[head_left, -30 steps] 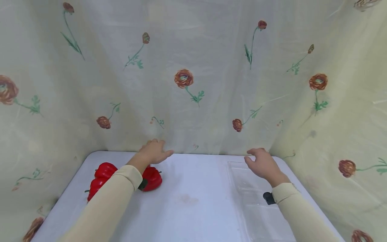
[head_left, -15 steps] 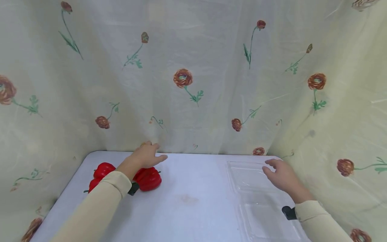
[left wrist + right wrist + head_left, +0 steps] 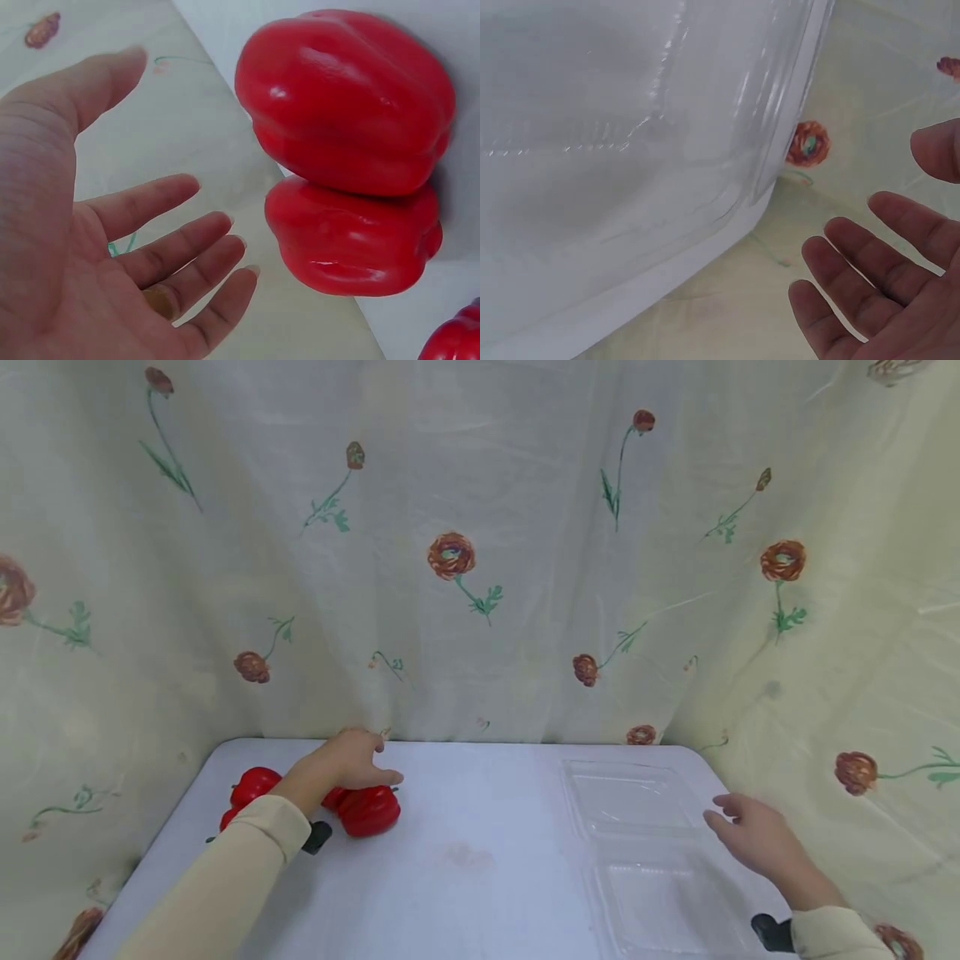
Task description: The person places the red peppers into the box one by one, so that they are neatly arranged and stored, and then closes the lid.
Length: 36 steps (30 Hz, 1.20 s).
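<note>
Red bell peppers lie in a group at the table's left. In the left wrist view a large red bell pepper (image 3: 345,97) touches a smaller one (image 3: 352,240), and part of another pepper (image 3: 454,337) shows at the lower right corner. My left hand (image 3: 348,760) hovers over the group, fingers spread and holding nothing; it hides some of the peppers. On the right side lies a clear plastic container (image 3: 633,802), its two shallow halves unfolded flat. Beside its right edge my right hand (image 3: 761,839) hangs with fingers loosely bent, apart from the plastic.
A white table (image 3: 465,893) with rounded far corners bears everything. Flower-printed curtain sheeting (image 3: 510,693) stands close behind it and along both sides. A faint stain marks the tabletop's middle.
My left hand has come down and slightly left over the peppers. My right hand has drawn back toward me and rightward, away from above the container, uncovering more of it.
</note>
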{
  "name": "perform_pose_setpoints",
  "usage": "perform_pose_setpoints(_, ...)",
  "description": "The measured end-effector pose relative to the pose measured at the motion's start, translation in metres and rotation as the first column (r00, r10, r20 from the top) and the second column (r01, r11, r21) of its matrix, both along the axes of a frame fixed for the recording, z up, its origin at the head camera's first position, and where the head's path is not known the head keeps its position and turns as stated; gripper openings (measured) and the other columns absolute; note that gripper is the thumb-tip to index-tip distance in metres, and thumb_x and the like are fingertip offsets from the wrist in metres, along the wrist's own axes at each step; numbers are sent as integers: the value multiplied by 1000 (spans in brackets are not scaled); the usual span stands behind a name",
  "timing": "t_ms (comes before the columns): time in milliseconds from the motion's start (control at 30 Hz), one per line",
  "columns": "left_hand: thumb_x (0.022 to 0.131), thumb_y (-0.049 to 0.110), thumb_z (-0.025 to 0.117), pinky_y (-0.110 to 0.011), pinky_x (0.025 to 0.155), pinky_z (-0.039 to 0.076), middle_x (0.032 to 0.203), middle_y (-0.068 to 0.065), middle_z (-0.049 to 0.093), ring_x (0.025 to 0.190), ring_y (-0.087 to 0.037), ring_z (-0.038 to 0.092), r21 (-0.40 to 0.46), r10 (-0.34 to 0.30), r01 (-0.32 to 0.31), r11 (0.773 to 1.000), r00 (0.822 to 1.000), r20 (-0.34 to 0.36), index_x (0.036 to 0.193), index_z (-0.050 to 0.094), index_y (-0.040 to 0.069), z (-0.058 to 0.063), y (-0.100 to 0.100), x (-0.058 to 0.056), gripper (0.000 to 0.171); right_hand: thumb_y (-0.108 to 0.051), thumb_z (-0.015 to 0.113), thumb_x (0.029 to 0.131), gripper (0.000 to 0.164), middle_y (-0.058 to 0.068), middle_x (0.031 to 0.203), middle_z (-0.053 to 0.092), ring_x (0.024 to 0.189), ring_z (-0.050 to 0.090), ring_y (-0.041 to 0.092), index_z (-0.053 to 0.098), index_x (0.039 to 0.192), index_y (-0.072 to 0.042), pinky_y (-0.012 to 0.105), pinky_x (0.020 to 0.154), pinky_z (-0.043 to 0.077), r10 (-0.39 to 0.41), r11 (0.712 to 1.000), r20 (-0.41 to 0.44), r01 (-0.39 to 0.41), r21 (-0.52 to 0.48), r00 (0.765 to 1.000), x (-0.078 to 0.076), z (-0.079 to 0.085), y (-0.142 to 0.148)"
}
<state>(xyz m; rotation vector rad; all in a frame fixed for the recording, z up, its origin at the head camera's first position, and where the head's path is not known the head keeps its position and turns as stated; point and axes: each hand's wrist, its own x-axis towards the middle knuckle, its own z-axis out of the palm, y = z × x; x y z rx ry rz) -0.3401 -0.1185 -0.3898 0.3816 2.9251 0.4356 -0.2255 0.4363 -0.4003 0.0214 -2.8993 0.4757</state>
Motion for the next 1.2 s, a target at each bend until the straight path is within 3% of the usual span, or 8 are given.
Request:
perform_pose_setpoints(267,74,53,81,-47,81,56,138,-19,47,121,-32,44,-39,-16,18,999,999,45,128,61,5,-6,-2,1,75,-29,57,98,52,36,109,61,99,60,51,56,116,19,57,79,50,-63,998,103,65,-16,993,15,-11,25)
perform_pose_setpoints(600,64,45,91,-41,68,58,124,-15,52,109,-29,52,-46,14,-10,999,996,89,128,58,11,-9,0,6,80,-43,58,96,70,37,107,61,97,62,47,50,121,22,52,78,52,-148,983,280,171,-61,948,24,-29,43)
perform_pose_setpoints(767,62,44,92,-41,68,58,125,-16,50,109,-30,52,-38,27,-23,999,994,105,128,57,12,-13,4,6,81,-37,59,97,63,26,95,68,85,67,34,52,120,22,42,68,54,-115,982,275,151,-114,955,27,-39,44)
perform_pose_setpoints(900,61,40,93,-40,68,58,119,-14,52,106,-29,53,-47,23,-17,999,991,132,126,57,11,-18,5,4,79,-30,60,97,58,15,87,70,75,67,23,51,122,21,37,62,51,-97,977,309,149,-151,946,29,-43,43)
perform_pose_setpoints(1200,63,34,93,-40,69,57,109,-9,55,102,-26,53,-89,-58,72,993,987,151,120,60,9,-19,4,5,71,-15,62,94,48,10,87,71,76,69,23,50,126,19,41,67,52,-92,962,350,174,-211,932,29,-50,46)
